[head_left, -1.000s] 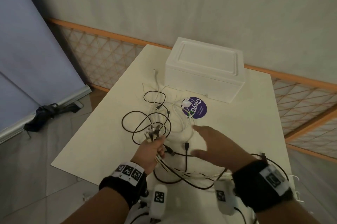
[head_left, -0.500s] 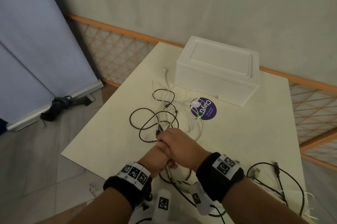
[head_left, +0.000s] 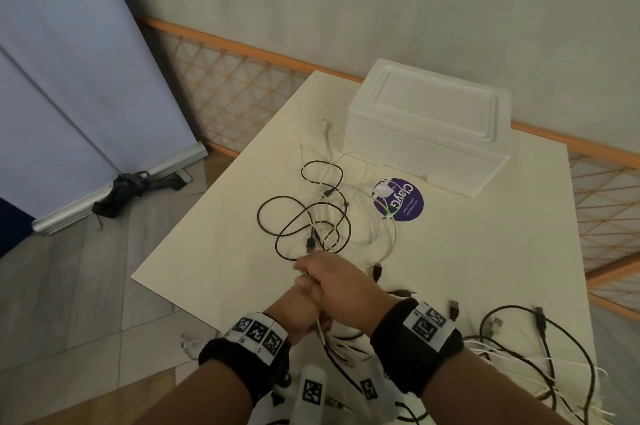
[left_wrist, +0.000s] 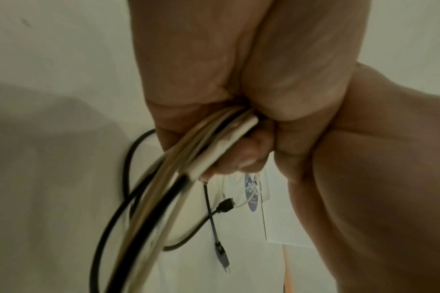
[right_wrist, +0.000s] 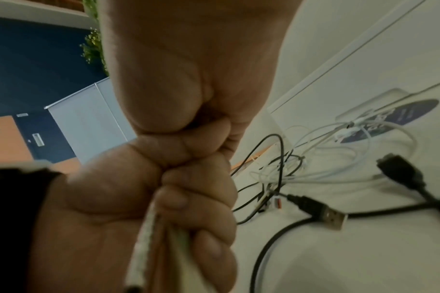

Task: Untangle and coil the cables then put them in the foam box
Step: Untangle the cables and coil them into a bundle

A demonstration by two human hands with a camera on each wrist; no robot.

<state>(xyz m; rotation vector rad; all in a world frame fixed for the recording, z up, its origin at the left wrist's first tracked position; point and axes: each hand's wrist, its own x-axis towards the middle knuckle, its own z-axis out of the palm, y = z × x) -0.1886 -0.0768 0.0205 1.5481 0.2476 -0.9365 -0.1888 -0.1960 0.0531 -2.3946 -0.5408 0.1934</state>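
Two hands meet at your bench's (head_left: 485, 268) near edge. The box (head_left: 429, 133), lid on, sits at the far edge, long axis left-right. Loose cables (head_left: 311, 216) sprawl mid-bench. Your left hand (head_left: 294, 313) fists a cable bundle (left_wrist: 188, 168) running toward you; your right hand (head_left: 339, 289) curls round its top.

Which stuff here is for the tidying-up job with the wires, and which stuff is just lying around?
For the job:
- bundle of cables gripped in the left hand, with the right hand closed over it
- tangled cables on the table
- foam box, lid on

Just lying around:
- purple sticker
- black bag on the floor
- blue screen
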